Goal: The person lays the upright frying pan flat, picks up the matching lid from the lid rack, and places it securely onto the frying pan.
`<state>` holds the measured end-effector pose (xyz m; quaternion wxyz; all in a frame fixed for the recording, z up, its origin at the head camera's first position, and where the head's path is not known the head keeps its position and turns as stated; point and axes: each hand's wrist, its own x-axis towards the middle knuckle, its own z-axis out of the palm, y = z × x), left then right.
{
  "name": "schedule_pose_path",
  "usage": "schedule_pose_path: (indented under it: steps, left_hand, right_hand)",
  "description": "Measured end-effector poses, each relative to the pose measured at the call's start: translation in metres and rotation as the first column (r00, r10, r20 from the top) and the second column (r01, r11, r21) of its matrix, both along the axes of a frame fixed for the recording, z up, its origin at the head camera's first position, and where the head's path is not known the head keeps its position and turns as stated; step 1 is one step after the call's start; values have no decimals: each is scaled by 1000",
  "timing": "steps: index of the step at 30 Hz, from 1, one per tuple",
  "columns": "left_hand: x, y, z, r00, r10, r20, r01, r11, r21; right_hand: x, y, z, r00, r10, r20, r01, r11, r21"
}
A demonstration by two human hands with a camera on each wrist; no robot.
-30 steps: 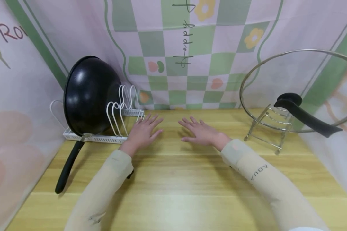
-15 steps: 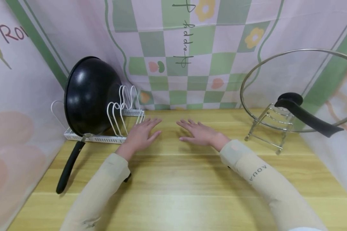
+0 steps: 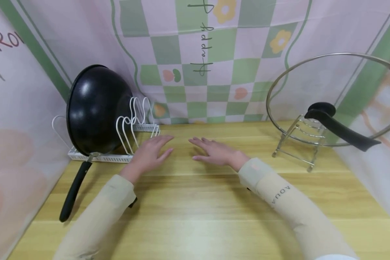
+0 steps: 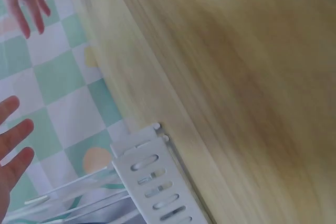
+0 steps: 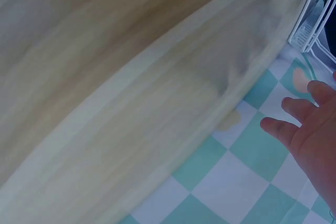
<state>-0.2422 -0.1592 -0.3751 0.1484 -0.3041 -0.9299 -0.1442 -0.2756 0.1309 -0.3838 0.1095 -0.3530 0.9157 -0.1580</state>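
My left hand (image 3: 147,154) hovers over the table with fingers extended and holds nothing; it is nearest to the right end of a white rack (image 3: 112,158). A black wok (image 3: 95,108) stands on its side in that rack, its black handle (image 3: 74,191) pointing toward me. Facing the left hand across a gap, my right hand (image 3: 217,153) is also above the table, fingers out, holding nothing. To its right a large glass lid (image 3: 289,94) with a black handle (image 3: 344,131) leans upright in a small metal stand (image 3: 295,155).
Both racks stand on a wooden table (image 3: 195,209). Behind it hangs a checked cloth (image 3: 195,72) with flower prints, and more printed cloth (image 3: 22,144) borders the left side. The wok's handle juts out over the table at the left.
Both hands have drifted slightly left and toward me, the left one more. The whole head view has also shifted a little. Wok, lid and racks stay in place.
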Motion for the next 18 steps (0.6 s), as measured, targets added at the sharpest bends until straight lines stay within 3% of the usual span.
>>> schedule_pose_path:
  steps: [6,18]
  left_hand:
    - [11,-10,6,1000,14,-23,-14,1000,12]
    - [16,-32,9,991,49,-121,-36,994,100]
  right_hand:
    - [0,-10,-6,1000,6,13,-6,1000,-11]
    - [2,-29,-14,997,20,80,-14,996,-83]
